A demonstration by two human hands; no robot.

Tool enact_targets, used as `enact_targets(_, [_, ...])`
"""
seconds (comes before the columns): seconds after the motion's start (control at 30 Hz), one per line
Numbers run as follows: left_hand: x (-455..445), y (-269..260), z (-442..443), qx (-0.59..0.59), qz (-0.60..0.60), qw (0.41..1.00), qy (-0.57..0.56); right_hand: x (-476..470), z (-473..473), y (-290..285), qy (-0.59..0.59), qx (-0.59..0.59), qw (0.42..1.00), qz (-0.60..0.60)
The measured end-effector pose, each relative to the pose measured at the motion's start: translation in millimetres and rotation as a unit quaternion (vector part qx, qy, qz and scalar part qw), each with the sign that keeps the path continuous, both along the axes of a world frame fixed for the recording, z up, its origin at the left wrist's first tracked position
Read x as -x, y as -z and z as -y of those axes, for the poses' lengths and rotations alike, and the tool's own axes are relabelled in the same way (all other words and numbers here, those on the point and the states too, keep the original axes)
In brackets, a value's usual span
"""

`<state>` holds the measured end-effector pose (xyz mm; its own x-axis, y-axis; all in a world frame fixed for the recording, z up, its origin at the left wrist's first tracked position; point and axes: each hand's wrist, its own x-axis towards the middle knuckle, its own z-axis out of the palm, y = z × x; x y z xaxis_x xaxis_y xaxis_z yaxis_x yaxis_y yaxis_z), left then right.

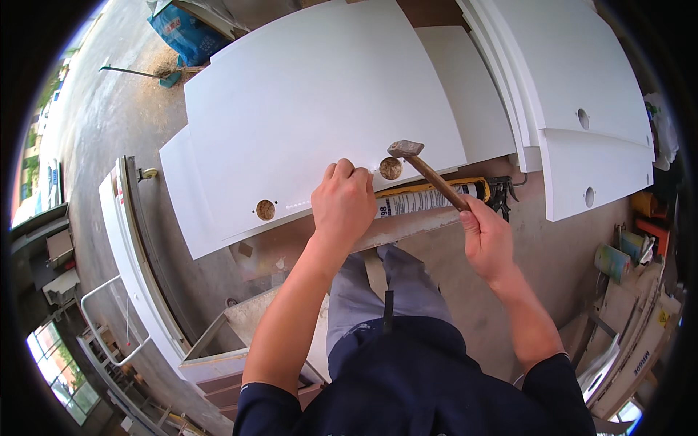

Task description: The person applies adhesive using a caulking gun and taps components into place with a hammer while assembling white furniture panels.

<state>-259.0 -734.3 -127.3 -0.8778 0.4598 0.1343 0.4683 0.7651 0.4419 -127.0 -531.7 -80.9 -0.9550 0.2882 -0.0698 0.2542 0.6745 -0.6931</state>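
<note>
A white board point(322, 92) lies flat before me with round cut holes near its front edge. My left hand point(344, 199) rests on this edge, its fingers bunched just left of the right-hand hole point(390, 168); whatever may be between the fingertips is hidden. My right hand point(487, 234) grips the wooden handle of a hammer point(436, 177). The hammer's worn metal head hangs over the right-hand hole's upper edge. Left of my left hand, small white pieces point(298, 205) form a short row, with the other hole point(265, 210) further left. Small dark screw holes flank that hole.
A caulking gun with a cartridge point(422, 201) lies along the board's front edge. Stacked white panels point(594, 109) stand at right, cans point(613, 261) below them. A wheeled sliding rail point(147, 256) runs at left. Sawdust, a dustpan point(170, 79) and a blue bag point(185, 35) are at far left.
</note>
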Motion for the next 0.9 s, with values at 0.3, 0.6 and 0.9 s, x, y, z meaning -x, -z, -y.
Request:
enact_targets(0.3, [0, 2, -4, -0.011, -0.002, 1.0, -0.004, 6, 8, 17, -0.055, -0.045, 0.997, 0.019])
enact_targets(0.6, [-11, -12, 27, -0.027, 0.017, 0.999, -0.023, 8, 6, 5, -0.06, -0.098, 0.993, 0.008])
enact_targets(0.9, [-10, -14, 115, -0.023, -0.011, 0.994, -0.109, 17, 5, 2, -0.06, -0.074, 0.995, 0.002])
